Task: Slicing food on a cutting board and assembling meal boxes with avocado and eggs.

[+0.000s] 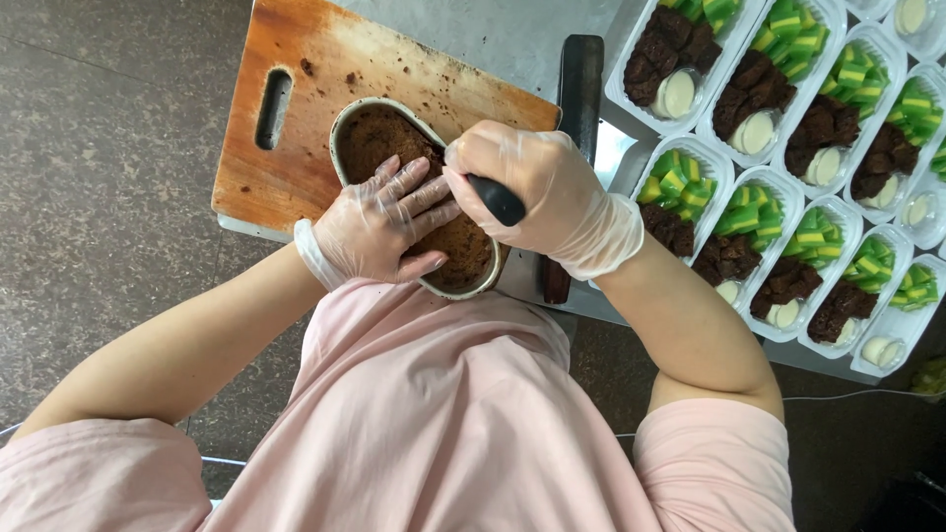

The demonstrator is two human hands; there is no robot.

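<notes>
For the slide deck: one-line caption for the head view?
Gloved left hand steadies a brown cake in its tin on a wooden board; right hand grips a black-handled tool.

Right hand (532,192) hid most of black handle (498,200); blade not seen. Left hand (384,222) covered middle of brown cake (379,133). Big knife (576,99) partly under right hand. Top edge cut off cutting board (296,148). Right edge cut off some white trays (892,325).
</notes>
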